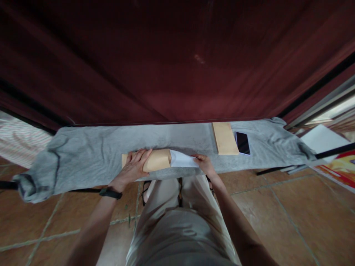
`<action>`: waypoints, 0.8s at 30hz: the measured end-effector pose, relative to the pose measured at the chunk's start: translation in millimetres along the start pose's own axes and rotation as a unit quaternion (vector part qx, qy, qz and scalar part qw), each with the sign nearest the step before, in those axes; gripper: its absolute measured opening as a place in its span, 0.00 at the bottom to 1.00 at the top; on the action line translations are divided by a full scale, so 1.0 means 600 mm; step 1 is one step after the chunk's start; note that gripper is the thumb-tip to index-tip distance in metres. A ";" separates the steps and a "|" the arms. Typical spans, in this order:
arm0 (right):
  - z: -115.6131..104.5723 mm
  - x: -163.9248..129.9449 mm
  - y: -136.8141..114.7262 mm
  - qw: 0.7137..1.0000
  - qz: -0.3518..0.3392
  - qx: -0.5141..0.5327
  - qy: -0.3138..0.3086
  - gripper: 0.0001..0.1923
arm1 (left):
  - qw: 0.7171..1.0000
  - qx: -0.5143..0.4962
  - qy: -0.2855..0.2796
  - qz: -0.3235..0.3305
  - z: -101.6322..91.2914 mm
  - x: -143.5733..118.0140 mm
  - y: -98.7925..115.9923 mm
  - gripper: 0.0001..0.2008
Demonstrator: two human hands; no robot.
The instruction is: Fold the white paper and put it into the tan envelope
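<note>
A tan paper envelope (158, 159) lies near the front edge of the grey cloth, its right end open. Out of that end sticks a white sheet of paper (181, 159), partly inside the envelope and slightly curved. My left hand (135, 162), with a dark band on its wrist, rests on the envelope's left part with fingers stretched over it. At the paper's right end, my right hand (203, 162) pinches the edge between thumb and fingers. How far the paper reaches inside the envelope is hidden.
Another tan envelope (225, 138) lies to the right, with a dark-screened phone (243, 143) beside it. The grey cloth (91, 151) covers a narrow bench. Dark red fabric (177, 74) rises behind it. Papers and a red-yellow printed item (340, 168) are at the right.
</note>
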State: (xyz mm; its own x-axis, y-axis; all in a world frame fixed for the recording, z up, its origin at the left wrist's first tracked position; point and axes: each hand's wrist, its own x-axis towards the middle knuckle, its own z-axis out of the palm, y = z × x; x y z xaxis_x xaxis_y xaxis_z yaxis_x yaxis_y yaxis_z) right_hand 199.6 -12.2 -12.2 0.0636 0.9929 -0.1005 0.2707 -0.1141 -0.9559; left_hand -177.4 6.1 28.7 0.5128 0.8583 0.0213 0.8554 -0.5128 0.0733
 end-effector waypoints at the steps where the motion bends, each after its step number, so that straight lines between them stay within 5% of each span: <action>1: 0.000 0.001 -0.001 1.000 0.005 0.000 -0.003 0.11 | 1.000 -0.001 0.000 0.002 0.001 0.000 -0.001 0.53; 14: 0.012 0.012 0.023 1.000 0.014 0.015 -0.023 0.14 | 1.000 0.013 -0.004 0.018 0.009 0.012 -0.005 0.55; 24: 0.036 0.011 0.033 0.999 0.012 0.020 -0.031 0.13 | 0.999 -0.017 -0.016 0.030 0.000 0.036 0.026 0.55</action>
State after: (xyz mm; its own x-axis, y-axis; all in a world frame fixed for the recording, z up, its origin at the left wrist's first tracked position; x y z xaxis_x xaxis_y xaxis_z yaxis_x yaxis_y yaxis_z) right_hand 184.7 -7.3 -37.7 0.0092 0.9901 -0.1400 0.2320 -0.1383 -0.9628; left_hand -153.0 16.9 30.2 0.5649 0.8251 -0.0051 0.8208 -0.5613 0.1062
